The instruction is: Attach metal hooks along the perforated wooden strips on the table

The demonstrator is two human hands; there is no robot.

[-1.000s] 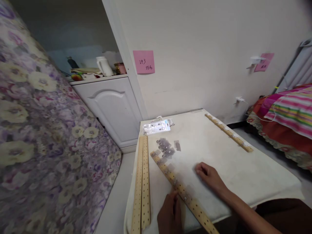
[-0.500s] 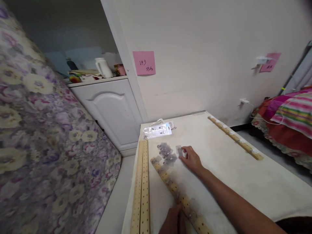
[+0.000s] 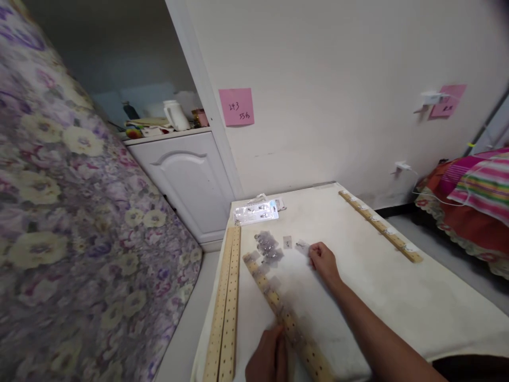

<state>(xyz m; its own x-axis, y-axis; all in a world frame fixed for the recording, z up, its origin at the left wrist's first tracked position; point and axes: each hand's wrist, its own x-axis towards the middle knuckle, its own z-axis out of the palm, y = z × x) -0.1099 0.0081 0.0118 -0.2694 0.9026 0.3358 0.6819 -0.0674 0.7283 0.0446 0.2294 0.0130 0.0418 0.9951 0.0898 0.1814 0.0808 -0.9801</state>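
My right hand (image 3: 324, 261) is closed in a pinch at the edge of a small clear adhesive hook (image 3: 301, 246) over the table. Just left of it, another clear hook (image 3: 287, 242) lies on its own. A heap of clear hooks (image 3: 268, 248) with metal prongs sits farther left. My left hand (image 3: 269, 354), fingers curled together, is at the left edge of a wooden strip with holes (image 3: 274, 301). Several clear hooks lie along that strip, and its near part is blurred.
Two long perforated wooden strips (image 3: 229, 297) lie along the table's left side. At the right edge is another strip (image 3: 377, 225) bearing hooks. Packaged hooks (image 3: 256, 212) rest at the back of the white table (image 3: 397, 297). A floral curtain (image 3: 99, 223) hangs at left.
My right hand has moved slightly right, with a clear hook at its fingertips. Another clear hook now lies apart from it on the table. My left hand has shifted slightly left.
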